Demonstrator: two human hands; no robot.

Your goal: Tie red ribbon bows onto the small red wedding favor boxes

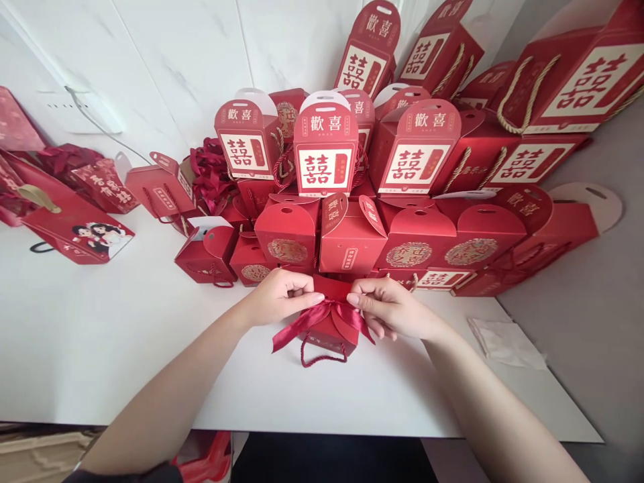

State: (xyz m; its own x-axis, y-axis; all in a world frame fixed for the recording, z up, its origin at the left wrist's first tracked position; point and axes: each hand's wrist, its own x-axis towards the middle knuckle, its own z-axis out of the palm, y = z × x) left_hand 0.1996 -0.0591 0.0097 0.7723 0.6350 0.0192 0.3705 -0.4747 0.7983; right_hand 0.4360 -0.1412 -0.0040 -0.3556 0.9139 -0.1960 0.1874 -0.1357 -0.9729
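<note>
A small red gift box (329, 329) stands on the white table (125, 349) right in front of me, with a dark red satin ribbon (322, 314) tied across its top and a cord handle hanging at its front. My left hand (279, 295) pinches the left loop of the ribbon. My right hand (390, 305) pinches the right loop. Both hands are closed on the ribbon, one at each side of the knot.
Behind the box stand several red wedding gift boxes (326, 144) stacked in rows up to the wall. Flat red bags (75, 228) and loose ribbons (208, 168) lie at the left. A clear plastic sheet (506, 342) lies at the right table edge.
</note>
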